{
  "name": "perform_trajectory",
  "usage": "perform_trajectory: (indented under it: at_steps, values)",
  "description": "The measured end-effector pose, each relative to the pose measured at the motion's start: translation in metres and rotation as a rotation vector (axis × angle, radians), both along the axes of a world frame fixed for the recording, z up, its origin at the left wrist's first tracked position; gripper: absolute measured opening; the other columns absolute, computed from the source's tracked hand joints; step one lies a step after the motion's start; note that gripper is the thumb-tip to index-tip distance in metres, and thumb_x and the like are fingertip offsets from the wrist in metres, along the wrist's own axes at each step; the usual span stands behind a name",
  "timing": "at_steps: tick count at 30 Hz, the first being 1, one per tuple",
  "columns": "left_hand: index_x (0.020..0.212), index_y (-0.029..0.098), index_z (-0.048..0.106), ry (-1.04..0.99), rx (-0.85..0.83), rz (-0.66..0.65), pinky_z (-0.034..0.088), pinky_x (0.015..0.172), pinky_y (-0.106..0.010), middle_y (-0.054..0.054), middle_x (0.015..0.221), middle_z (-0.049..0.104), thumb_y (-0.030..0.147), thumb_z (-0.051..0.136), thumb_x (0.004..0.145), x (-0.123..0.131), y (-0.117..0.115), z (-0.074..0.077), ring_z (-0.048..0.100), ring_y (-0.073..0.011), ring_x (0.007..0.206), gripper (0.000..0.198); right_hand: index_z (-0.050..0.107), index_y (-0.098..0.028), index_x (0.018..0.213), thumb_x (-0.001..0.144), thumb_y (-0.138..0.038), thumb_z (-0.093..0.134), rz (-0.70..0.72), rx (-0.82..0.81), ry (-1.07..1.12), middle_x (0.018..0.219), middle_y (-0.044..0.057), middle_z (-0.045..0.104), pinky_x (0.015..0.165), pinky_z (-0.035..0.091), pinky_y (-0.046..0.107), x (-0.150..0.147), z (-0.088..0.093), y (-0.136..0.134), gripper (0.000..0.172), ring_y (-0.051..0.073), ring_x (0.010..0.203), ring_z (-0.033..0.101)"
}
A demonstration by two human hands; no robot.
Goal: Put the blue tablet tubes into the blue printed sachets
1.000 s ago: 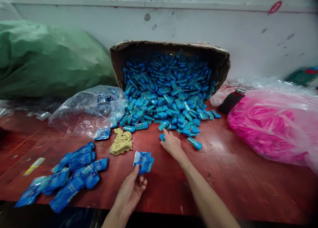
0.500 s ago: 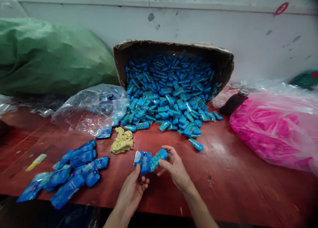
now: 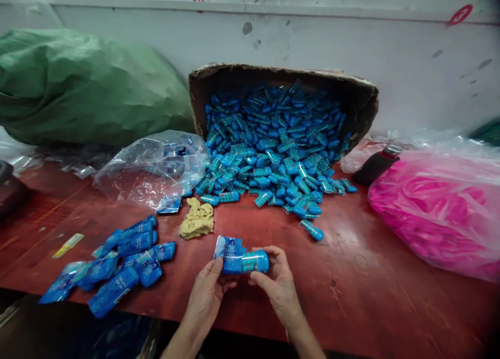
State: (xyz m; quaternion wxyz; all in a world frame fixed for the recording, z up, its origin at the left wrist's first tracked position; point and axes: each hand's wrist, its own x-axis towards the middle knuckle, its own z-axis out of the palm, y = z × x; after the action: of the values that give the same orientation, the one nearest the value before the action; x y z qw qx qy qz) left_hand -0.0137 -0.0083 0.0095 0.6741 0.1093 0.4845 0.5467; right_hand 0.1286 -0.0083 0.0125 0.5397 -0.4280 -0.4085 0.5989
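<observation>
My left hand [image 3: 209, 291] is closed on a printed blue pouch [image 3: 231, 255], its thumb on the front. My right hand [image 3: 279, 286] grips the blue-capped end of a small clear bottle of teal balls [image 3: 253, 261]. The bottle lies level, its far end inside the pouch's right side. To the left is a pile of filled blue pouches [image 3: 117, 291]. Beyond my hands sits a crumpled yellow cloth or glove [image 3: 197, 219].
A cardboard box on its side [image 3: 365, 96] spills many similar bottles [image 3: 269, 161] onto the red table [image 3: 371, 296]. Clear plastic bag [image 3: 128, 176] and green sack [image 3: 89, 88] lie left; pink-filled bag [image 3: 433, 213] and dark flask [image 3: 377, 163] right. A yellow cutter-like tool [image 3: 68, 245] lies far left.
The bottle has turned from slanted to level and gone into the pouch's side. My right hand has come lower and slightly right. The whole view has shifted a little.
</observation>
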Motion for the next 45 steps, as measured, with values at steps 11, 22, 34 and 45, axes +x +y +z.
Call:
perform_trajectory:
  at_steps: [11,22,34,45]
  values:
    - [0.074,0.013,0.058,-0.067,-0.154,0.011,0.05,0.052,-0.024,-0.003,0.063,0.066,0.019,0.063,0.071,0.012,0.0,0.005,0.063,-0.0146,0.056,0.008,0.051,-0.026,0.094,0.072,-0.023,0.062,-0.103,0.203,-0.569,0.083,0.002,0.058,0.066,0.047,0.031,-0.016,-0.036,-0.03,0.025,0.02,0.071,0.058]
    - [0.092,0.012,0.062,-0.236,-0.082,-0.309,0.049,0.069,-0.028,-0.007,0.081,0.07,0.018,0.057,0.076,-0.008,-0.001,0.003,0.065,-0.0178,0.077,0.018,0.052,-0.027,0.11,0.061,-0.016,0.066,0.093,-0.049,0.041,0.082,-0.002,0.052,0.067,0.046,0.025,-0.005,-0.017,-0.014,0.052,0.013,0.073,0.052]
    - [0.084,0.011,0.065,-0.265,-0.062,-0.426,0.049,0.065,-0.027,-0.009,0.077,0.069,0.018,0.059,0.074,-0.001,-0.003,0.01,0.065,-0.0194,0.074,0.014,0.048,-0.034,0.121,0.06,-0.021,0.074,0.353,0.036,0.02,0.119,0.001,0.047,0.086,0.044,0.035,0.009,-0.004,-0.01,0.067,0.023,0.106,0.049]
    - [0.082,0.013,0.065,-0.199,-0.129,-0.183,0.051,0.061,-0.027,-0.006,0.074,0.069,0.022,0.063,0.071,0.017,-0.016,0.019,0.063,-0.0148,0.065,0.014,0.05,-0.029,0.119,0.072,-0.016,0.059,0.277,-0.004,-0.027,0.114,0.002,0.057,0.091,0.04,0.036,0.007,0.001,-0.013,0.049,0.021,0.105,0.052]
